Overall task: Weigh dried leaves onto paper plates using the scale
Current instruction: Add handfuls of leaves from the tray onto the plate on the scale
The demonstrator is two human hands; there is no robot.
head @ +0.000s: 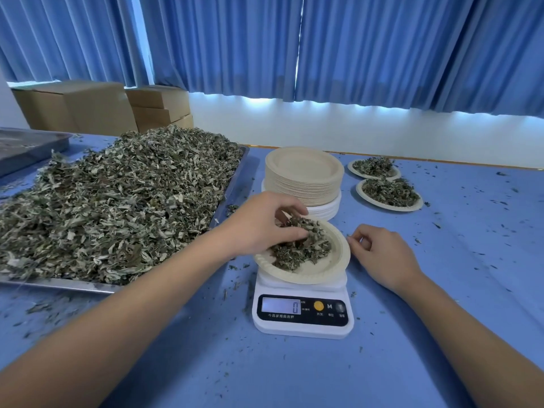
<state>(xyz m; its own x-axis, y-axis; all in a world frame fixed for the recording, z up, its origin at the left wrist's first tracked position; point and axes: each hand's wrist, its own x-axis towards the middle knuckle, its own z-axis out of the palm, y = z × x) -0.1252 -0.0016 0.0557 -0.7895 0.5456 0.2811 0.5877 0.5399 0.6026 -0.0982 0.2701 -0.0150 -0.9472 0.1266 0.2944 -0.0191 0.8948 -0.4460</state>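
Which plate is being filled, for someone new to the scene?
On the blue table, find the white scale. The plate sits on it, the left hand pinching its leaves. The two other filled plates lie on the table itself, right of the empty stack.

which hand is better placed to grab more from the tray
Probably the left hand: it pinches dried leaves on the paper plate beside the tray; the right hand lies beyond the plate.

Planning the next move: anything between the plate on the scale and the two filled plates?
Nothing visible: only crumb-strewn blue table lies between the plate and the filled plates. The right hand is beside the plate's rim.
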